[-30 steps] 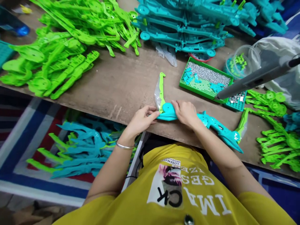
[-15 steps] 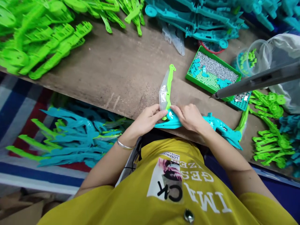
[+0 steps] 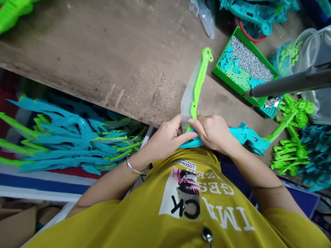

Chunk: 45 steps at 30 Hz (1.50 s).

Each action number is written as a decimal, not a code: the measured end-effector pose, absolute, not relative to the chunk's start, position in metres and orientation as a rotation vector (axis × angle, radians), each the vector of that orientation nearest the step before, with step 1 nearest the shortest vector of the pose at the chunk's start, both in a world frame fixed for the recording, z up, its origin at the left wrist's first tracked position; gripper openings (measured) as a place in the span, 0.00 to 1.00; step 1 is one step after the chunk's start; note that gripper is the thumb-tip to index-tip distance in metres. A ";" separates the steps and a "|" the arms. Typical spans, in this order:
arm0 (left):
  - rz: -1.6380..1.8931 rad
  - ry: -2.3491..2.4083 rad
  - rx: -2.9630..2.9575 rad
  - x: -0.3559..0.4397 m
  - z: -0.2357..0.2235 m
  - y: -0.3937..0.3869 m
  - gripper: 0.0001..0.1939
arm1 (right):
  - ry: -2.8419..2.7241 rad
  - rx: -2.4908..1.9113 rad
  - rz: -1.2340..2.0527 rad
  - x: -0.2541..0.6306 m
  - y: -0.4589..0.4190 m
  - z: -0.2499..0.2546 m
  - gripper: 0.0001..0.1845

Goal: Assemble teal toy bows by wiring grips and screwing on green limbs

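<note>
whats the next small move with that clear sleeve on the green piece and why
Probably ease the clear plastic sleeve further along the green plastic piece toward its hooked tip. That tip stands bare past the sleeve's end, while the left hand and right hand hold the base where it meets the teal plastic piece.

This is a small assembly workshop: a worn wooden worktop [image 3: 77,51] carries heaps of moulded lime and teal plastic parts [image 3: 292,110], more lie piled on a striped cloth [image 3: 51,175] below, and a green tray [image 3: 227,65] of silver studs sits beneath a grey pen-shaped tool [image 3: 284,84].
</note>
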State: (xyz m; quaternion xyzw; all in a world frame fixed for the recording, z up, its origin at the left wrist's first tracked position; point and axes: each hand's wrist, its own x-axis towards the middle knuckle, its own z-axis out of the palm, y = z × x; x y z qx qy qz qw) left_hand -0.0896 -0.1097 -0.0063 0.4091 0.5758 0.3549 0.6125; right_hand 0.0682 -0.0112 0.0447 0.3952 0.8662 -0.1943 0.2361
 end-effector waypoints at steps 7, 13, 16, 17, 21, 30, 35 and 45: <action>0.796 1.063 0.929 -0.104 -0.004 -0.112 0.20 | 2.410 1.074 -0.646 0.072 -0.012 0.045 0.39; 0.767 1.153 0.985 -0.102 -0.009 -0.107 0.23 | 2.445 1.049 -0.666 0.074 -0.010 0.041 0.39; 0.784 1.227 0.997 -0.099 -0.008 -0.106 0.22 | 2.439 1.054 -0.653 0.073 -0.010 0.040 0.38; 0.790 1.238 0.996 -0.098 -0.007 -0.106 0.22 | 2.433 1.057 -0.657 0.073 -0.010 0.040 0.38; 0.816 1.251 0.958 -0.096 -0.005 -0.104 0.24 | 2.425 1.085 -0.670 0.071 -0.008 0.041 0.38; 0.869 1.196 0.897 -0.097 -0.010 -0.098 0.51 | 2.387 1.103 -0.638 0.069 -0.004 0.040 0.40; 0.832 1.173 0.904 -0.097 -0.006 -0.093 0.52 | 2.364 1.117 -0.646 0.068 -0.001 0.041 0.41; 0.778 0.935 0.747 -0.113 -0.001 -0.088 0.37 | 2.339 1.125 -0.608 0.065 0.000 0.040 0.41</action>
